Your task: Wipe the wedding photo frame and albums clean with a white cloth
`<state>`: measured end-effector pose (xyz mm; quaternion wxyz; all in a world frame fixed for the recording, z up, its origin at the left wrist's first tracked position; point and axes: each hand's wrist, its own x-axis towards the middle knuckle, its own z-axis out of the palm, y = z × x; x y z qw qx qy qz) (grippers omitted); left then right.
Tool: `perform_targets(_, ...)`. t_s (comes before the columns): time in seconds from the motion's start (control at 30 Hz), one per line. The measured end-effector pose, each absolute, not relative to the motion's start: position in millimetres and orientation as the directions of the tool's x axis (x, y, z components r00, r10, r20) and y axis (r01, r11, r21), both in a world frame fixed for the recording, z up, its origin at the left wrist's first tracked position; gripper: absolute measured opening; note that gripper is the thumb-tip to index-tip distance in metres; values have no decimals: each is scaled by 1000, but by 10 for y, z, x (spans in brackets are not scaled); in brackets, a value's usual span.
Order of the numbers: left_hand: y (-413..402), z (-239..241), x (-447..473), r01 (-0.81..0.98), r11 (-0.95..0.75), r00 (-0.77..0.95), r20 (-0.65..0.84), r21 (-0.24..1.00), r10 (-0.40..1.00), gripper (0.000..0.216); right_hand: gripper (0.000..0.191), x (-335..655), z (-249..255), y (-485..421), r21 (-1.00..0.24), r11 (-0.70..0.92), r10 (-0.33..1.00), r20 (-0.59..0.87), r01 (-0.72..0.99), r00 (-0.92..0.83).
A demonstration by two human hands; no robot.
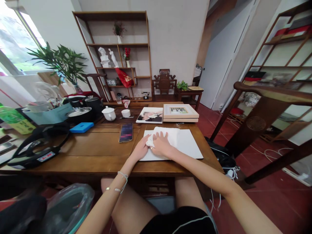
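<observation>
A white cloth lies partly folded on a flat white board near the table's front edge. My right hand rests on the cloth, palm down, with its fingers spread. Just left of it, my left hand is closed on the cloth's bunched left corner; its fingertips are partly hidden. Beyond the board are a white panel with a picture and a light wooden picture frame. A phone lies left of my hands.
A white teapot and a small white cup stand at the back. Leftward are a blue box, a black headset-like device and a lidded pan. A wooden chair stands right; a lined bin is below left.
</observation>
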<state>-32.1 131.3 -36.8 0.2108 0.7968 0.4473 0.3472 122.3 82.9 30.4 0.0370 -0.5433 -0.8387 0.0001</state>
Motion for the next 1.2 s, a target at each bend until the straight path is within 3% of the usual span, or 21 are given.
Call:
perform_targets(0.13, 1321, -403, -351, 520, -535, 368, 390, 666, 844, 44, 68, 1300, 212, 273, -19, 629, 774, 103, 777, -625)
perform_targets(0.23, 1317, -410, -348, 500, -552, 377, 407, 668, 832, 41, 70, 1410, 213, 63, -37, 705, 706, 135, 708, -696)
perform_targets(0.4, 1340, -425, -325, 538, -522, 363, 376, 662, 852, 42, 59, 1542, 347, 458, -90, 611, 792, 84, 787, -605)
perform_targets(0.67, 1329, -369, -336, 549, -501, 358, 353, 669, 864, 43, 63, 1293, 465, 905, -27, 352, 935, 57, 936, -350)
perform_targets(0.77, 1319, -356, -344, 515, -516, 366, 369, 685, 855, 41, 67, 1201, 387, 566, -16, 416, 908, 63, 909, -414)
perform_targets(0.97, 1288, -353, -318, 498, -523, 343, 396, 692, 851, 38, 72, 1374, 226, -56, -27, 693, 717, 132, 720, -685)
perform_targets(1.07, 1260, -329, -308, 513, -525, 319, 417, 679, 851, 39, 63, 1533, 294, 142, -73, 677, 735, 120, 732, -668)
perform_targets(1.2, 1231, -283, -321, 530, -519, 280, 439, 671, 854, 39, 52, 1609, 509, 685, -83, 541, 841, 74, 837, -536)
